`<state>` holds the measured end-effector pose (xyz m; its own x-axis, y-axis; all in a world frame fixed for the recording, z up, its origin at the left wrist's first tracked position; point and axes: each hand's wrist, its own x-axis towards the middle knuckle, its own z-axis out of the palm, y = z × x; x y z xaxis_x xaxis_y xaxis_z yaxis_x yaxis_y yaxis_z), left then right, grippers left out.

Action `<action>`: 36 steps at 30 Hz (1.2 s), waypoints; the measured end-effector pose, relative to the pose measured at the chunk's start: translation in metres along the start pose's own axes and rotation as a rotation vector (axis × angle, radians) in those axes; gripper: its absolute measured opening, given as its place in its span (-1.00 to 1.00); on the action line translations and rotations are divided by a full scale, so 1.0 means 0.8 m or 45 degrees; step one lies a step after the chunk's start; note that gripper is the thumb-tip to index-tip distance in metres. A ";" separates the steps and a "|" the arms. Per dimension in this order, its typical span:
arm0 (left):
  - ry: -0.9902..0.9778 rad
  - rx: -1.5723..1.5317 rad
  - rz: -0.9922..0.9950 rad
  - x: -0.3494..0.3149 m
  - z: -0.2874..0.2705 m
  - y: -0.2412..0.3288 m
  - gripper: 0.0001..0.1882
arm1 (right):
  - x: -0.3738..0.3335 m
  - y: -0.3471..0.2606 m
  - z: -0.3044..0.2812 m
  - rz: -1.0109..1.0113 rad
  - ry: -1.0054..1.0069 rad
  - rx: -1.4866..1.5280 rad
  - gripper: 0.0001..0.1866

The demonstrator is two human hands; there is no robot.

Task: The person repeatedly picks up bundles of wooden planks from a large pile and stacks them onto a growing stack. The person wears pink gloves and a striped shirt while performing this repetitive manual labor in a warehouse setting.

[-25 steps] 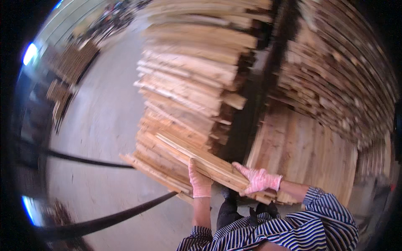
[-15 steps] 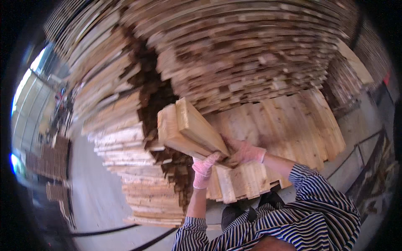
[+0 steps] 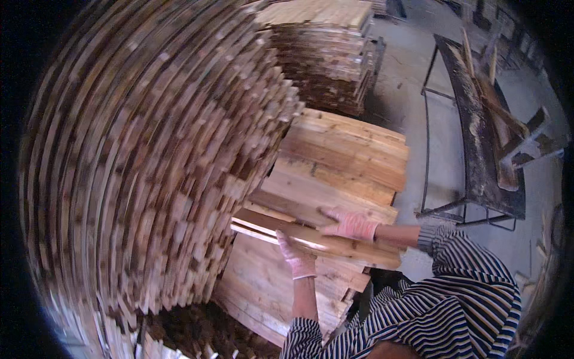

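Two or so light wooden boards lie at a slant between my gloved hands, one against the other, low over the stack of flat planks. My left hand, in a pink-and-white knit glove, grips their near edge, thumb up along the side; its other fingers are mostly hidden. Gloved the same way, my right hand clasps the boards from the far side, its fingers reaching left across them. Whether the boards touch the planks beneath is hard to tell.
A tall wall of stacked boards rises close on the left. Behind the planks stands another board pile. At right is a dark metal-legged bench with wooden pieces on it. Grey floor runs between.
The view has swung to the right, bringing the bench into sight. The boards, earlier held up and tilted between my hands, are now lower and flatter over the plank stack.
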<state>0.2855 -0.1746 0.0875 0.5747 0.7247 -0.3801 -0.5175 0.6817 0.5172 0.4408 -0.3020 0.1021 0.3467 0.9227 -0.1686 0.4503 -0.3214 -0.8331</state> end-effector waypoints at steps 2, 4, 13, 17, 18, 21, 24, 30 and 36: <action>0.013 -0.109 -0.124 0.041 0.012 -0.033 -0.35 | 0.038 0.059 -0.068 0.089 0.016 -0.216 -0.05; -0.074 -0.038 -0.143 0.084 0.015 -0.064 -0.33 | 0.061 0.105 -0.157 0.140 0.152 -0.328 -0.08; 0.245 0.306 0.107 0.114 -0.026 -0.102 -0.22 | 0.201 0.241 -0.336 0.308 0.203 -0.576 -0.39; 0.185 0.198 0.078 0.140 -0.084 -0.101 -0.19 | 0.263 0.250 -0.316 0.193 0.234 -0.518 -0.49; 0.100 0.295 0.140 0.136 -0.069 -0.111 -0.17 | 0.257 0.262 -0.317 0.221 0.241 -0.545 -0.50; 0.347 0.342 0.110 0.113 -0.041 -0.090 -0.17 | 0.267 0.208 -0.296 0.198 0.183 -0.868 -0.45; 0.416 0.173 -0.014 0.123 0.022 -0.091 -0.28 | 0.246 0.156 -0.248 -0.007 0.113 -0.651 -0.27; 0.324 0.008 0.016 0.102 0.055 -0.068 -0.33 | 0.120 0.027 -0.081 -0.315 -0.625 -0.153 -0.07; 0.339 0.523 -0.344 0.023 -0.036 0.043 -0.16 | 0.170 0.014 -0.142 -0.308 -0.613 -0.449 -0.05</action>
<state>0.2601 -0.1350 0.0757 0.4450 0.5666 -0.6935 -0.0539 0.7900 0.6108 0.5866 -0.2042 0.1293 -0.1697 0.9437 -0.2839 0.7415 -0.0675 -0.6676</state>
